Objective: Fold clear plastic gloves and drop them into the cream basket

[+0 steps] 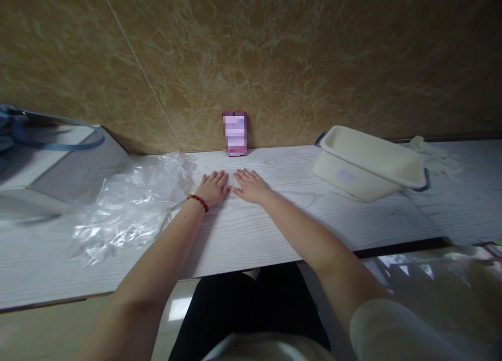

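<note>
Now both hands lie palm down on the white wood-grain bench, side by side and almost touching at the thumbs. The left hand, with a red bead bracelet at its wrist, and the right hand are both released: the fingers are stretched out flat, grasping nothing.

Straight ahead of the fingertips, a little apart from them, a small pink box stands upright, its back against the brown marbled wall. Its long axis runs up and down, its broad face turned toward the person. It sits in line with the gap between the two hands, so neither hand is clearly nearer; the right one perhaps by a hair. What is printed on its face cannot be read.

A crumpled sheet of clear plastic lies just beside the left hand, its edge close to the wrist. Well off to the right a cream plastic basin rests tilted on the bench, and beyond it lies a pale rumpled cloth. At the far left sits a grey box with a blue strap lying across it.
</note>
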`<state>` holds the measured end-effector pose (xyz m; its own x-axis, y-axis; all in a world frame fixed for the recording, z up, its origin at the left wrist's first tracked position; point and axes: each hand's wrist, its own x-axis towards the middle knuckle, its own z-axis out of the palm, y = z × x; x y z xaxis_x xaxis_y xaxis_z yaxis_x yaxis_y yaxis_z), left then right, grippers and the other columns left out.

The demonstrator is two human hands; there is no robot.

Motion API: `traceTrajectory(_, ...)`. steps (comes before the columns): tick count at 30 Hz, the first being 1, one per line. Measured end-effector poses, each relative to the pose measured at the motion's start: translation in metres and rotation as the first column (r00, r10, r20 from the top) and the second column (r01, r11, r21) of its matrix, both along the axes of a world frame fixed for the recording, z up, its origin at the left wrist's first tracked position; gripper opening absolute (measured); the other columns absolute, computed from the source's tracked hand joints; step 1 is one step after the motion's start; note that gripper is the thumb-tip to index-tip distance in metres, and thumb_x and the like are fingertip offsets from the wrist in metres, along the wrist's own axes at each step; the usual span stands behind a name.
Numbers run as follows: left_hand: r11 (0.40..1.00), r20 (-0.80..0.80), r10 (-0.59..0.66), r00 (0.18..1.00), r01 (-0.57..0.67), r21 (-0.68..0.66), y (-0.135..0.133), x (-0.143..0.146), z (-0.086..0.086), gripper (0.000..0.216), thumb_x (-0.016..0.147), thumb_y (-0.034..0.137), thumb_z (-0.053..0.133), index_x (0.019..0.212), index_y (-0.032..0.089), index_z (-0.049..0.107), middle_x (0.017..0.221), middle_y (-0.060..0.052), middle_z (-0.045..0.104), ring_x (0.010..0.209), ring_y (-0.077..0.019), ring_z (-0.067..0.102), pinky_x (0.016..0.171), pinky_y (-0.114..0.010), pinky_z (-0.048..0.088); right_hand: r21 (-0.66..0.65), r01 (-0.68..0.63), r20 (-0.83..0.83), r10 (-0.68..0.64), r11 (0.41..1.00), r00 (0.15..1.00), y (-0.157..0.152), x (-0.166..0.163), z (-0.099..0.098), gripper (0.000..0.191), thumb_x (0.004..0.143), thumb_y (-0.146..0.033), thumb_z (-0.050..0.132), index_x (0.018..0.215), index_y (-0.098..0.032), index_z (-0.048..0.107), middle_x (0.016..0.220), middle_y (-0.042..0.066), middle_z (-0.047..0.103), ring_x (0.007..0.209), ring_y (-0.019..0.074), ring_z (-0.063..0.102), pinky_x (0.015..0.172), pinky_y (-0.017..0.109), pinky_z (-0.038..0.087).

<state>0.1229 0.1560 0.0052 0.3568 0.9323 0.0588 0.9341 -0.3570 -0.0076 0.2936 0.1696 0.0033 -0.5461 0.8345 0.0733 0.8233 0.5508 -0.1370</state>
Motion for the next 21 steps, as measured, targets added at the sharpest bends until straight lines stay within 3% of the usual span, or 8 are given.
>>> traceTrajectory(7, 0.996, -0.007, 0.072, 0.997, -0.071, 0.047, -0.008, -0.005, -0.004, 0.055, 0.086, 0.046, 0.023, 0.134, 0.019, 0.028, 0.14, -0.015, 0.025, 0.128, -0.0294, 0.021, 0.098, -0.052, 0.016, -0.068, 0.181, 0.029, -0.18, 0.981, 0.983, -0.005, 0.005, 0.005, 0.07, 0.078, -0.064, 0.018, 0.137, -0.026, 0.017, 0.144, 0.004, 0.011, 0.131, 0.028, 0.005, 0.099, 0.057, 0.001)
traceTrajectory(11, 0.995, 0.011, 0.091, 0.996, -0.091, 0.041, -0.008, -0.004, -0.005, 0.058, 0.085, 0.049, 0.024, 0.134, 0.019, 0.027, 0.139, -0.016, 0.026, 0.127, -0.0299, 0.022, 0.099, -0.052, 0.015, -0.136, 0.317, 0.073, -0.31, 0.939, 0.948, 0.001, 0.016, 0.007, 0.067, 0.08, -0.063, 0.011, 0.137, -0.028, 0.013, 0.145, 0.004, 0.006, 0.13, 0.0298, 0.001, 0.094, 0.064, -0.003)
traceTrajectory(15, 0.993, 0.097, 0.118, 0.988, -0.12, 0.017, -0.007, -0.007, 0.0, 0.061, 0.085, 0.048, 0.022, 0.135, 0.012, 0.023, 0.139, -0.018, 0.024, 0.129, -0.0288, 0.017, 0.1, -0.05, 0.017, -0.187, 0.458, 0.087, -0.45, 0.869, 0.889, 0.008, 0.043, 0.018, 0.062, 0.083, -0.058, 0.016, 0.136, -0.027, 0.019, 0.144, 0.007, 0.012, 0.129, 0.0348, 0.007, 0.091, 0.067, 0.007)
traceTrajectory(17, 0.99, 0.135, 0.138, 0.981, -0.137, -0.014, -0.007, -0.011, 0.005, 0.057, 0.086, 0.043, 0.022, 0.133, 0.01, 0.026, 0.14, -0.017, 0.023, 0.13, -0.0274, 0.016, 0.1, -0.048, 0.018, -0.155, 0.379, 0.04, -0.378, 0.912, 0.925, 0.005, 0.058, 0.026, 0.055, 0.084, -0.051, 0.027, 0.131, -0.025, 0.032, 0.139, 0.009, 0.025, 0.126, 0.0332, 0.02, 0.093, 0.06, 0.018)
traceTrajectory(19, 0.992, 0.141, 0.116, 0.983, -0.108, -0.063, -0.009, -0.015, 0.012, 0.051, 0.086, 0.034, 0.024, 0.131, 0.011, 0.03, 0.139, -0.015, 0.027, 0.129, -0.0242, 0.019, 0.102, -0.045, 0.019, -0.103, 0.134, -0.018, -0.137, 0.986, 0.99, -0.001, 0.068, 0.034, 0.046, 0.082, -0.043, 0.039, 0.123, -0.022, 0.045, 0.129, 0.01, 0.04, 0.118, 0.026, 0.036, 0.095, 0.045, 0.028)
traceTrajectory(21, 0.992, 0.123, 0.073, 0.99, -0.059, -0.113, -0.012, -0.019, 0.017, 0.047, 0.085, 0.027, 0.026, 0.129, 0.011, 0.032, 0.136, -0.013, 0.033, 0.127, -0.0208, 0.025, 0.102, -0.041, 0.022, -0.059, -0.139, -0.028, 0.137, 0.989, 0.99, -0.01, 0.072, 0.039, 0.038, 0.08, -0.036, 0.045, 0.113, -0.019, 0.054, 0.118, 0.009, 0.051, 0.106, 0.0196, 0.047, 0.091, 0.034, 0.034)
